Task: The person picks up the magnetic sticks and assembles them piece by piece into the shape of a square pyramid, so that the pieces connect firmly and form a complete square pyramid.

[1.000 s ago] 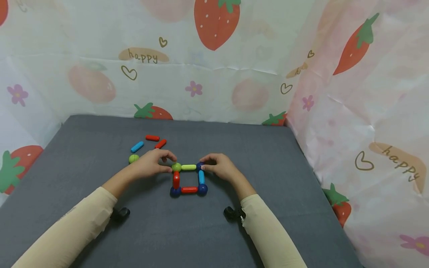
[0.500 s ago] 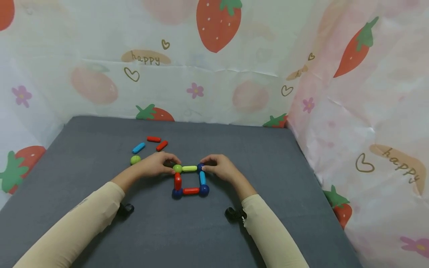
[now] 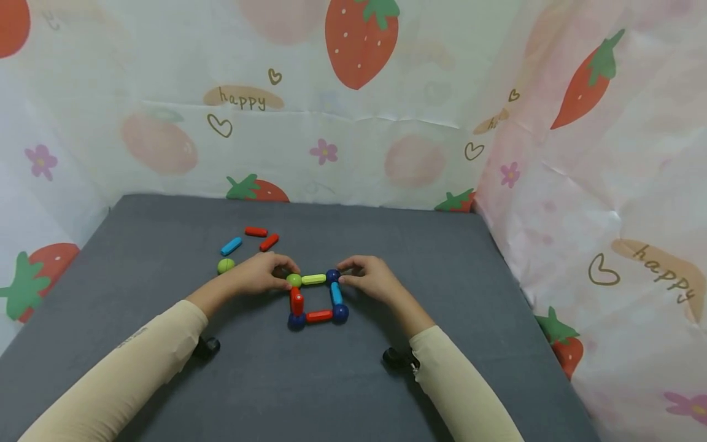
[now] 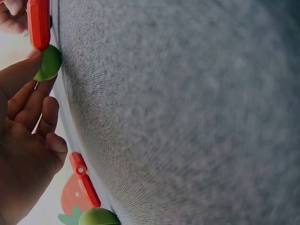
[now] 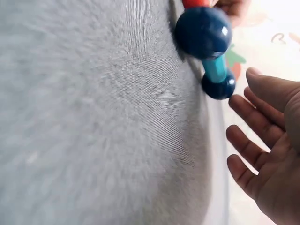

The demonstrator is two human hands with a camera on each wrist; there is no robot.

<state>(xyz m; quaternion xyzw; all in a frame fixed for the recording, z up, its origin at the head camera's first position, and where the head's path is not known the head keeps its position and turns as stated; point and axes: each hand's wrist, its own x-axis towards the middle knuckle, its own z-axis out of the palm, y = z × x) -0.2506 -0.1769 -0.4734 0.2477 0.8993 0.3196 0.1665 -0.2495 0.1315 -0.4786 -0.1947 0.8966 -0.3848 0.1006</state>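
A flat square of magnetic rods and balls lies on the grey mat (image 3: 420,258). Its far side is a yellow-green rod (image 3: 313,279) between a green ball (image 3: 294,280) and a dark blue ball (image 3: 332,275). My left hand (image 3: 274,275) pinches the green ball (image 4: 48,63) with thumb and forefinger, just above the red rod (image 4: 39,23). My right hand (image 3: 359,276) hovers beside the far blue ball (image 5: 218,87) with relaxed fingers (image 5: 253,117), a small gap between them. The blue rod (image 5: 215,68) runs to the nearer blue ball (image 5: 202,32).
Loose pieces lie to the far left: a blue rod (image 3: 231,246), two red rods (image 3: 256,231) (image 3: 269,242) and a green ball (image 3: 225,266). Strawberry-print sheeting (image 3: 353,110) walls the mat at the back and both sides.
My right hand's fingertips have eased slightly off the blue corner ball. My left hand stays on the green ball, and the square has not changed shape.
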